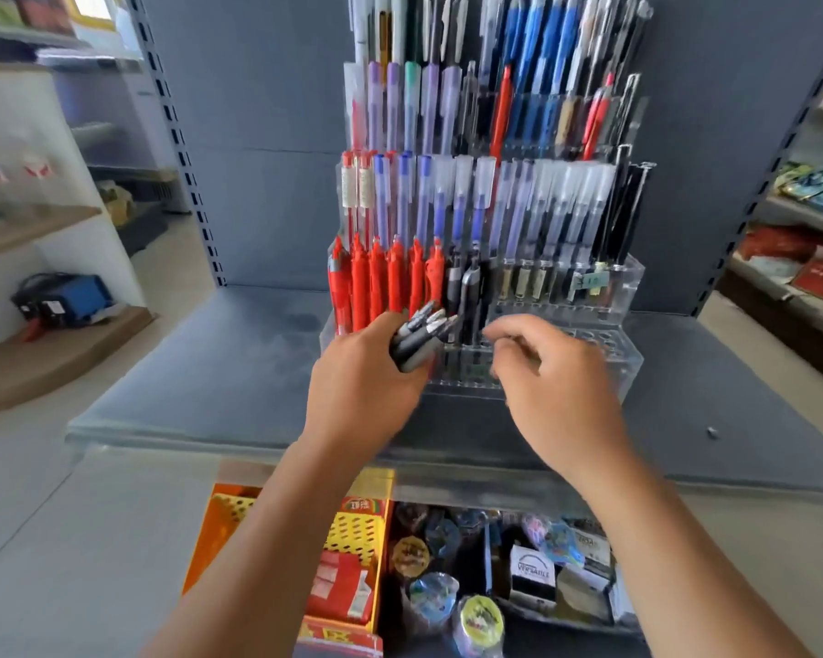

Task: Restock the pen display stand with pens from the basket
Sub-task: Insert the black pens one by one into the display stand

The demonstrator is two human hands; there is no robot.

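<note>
A clear tiered pen display stand (pixel 604 368) rises from a grey shelf and holds red, blue, purple and black pens in rows. My left hand (pixel 362 387) grips a bundle of black pens (pixel 416 339) with silver tips, held just in front of the stand's lowest tier beside the red pens (pixel 376 282). My right hand (pixel 557 387) hovers at the front tier's vacant holes, fingers curled and slightly blurred; nothing shows clearly in it. A few black pens (pixel 469 296) stand in the lower row. The yellow basket (pixel 352 534) sits below, partly hidden by my left arm.
The grey shelf (pixel 210 372) extends left and right of the stand. Below its front edge lie tape rolls (pixel 478 619), small boxes and packets. Wooden shelves stand far left, stocked shelves (pixel 799 239) far right. A small object (pixel 711 432) lies on the shelf at right.
</note>
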